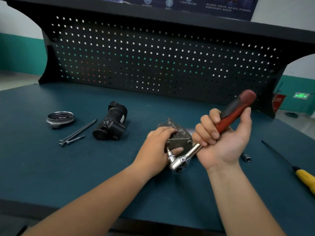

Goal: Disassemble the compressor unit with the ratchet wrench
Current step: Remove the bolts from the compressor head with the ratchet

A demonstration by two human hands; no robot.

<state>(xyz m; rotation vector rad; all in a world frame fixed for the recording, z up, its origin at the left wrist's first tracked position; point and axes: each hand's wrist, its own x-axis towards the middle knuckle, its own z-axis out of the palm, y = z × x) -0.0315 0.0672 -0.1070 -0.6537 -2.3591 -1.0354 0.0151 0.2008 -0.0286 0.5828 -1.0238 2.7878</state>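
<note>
L hand [158,145] clamped over compressor unit [179,143], mid-bench [85,176]; R hand [225,142] wrapped round ratchet wrench [238,108] grip, bit on corner bolt [167,149]. Prob. heavy, rigid metal: hold by body sides.

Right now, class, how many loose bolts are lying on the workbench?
3. One long bolt and a second long bolt lie side by side, left of the black cylindrical part; a shorter bolt lies just in front of them. Others may be hidden.
</note>
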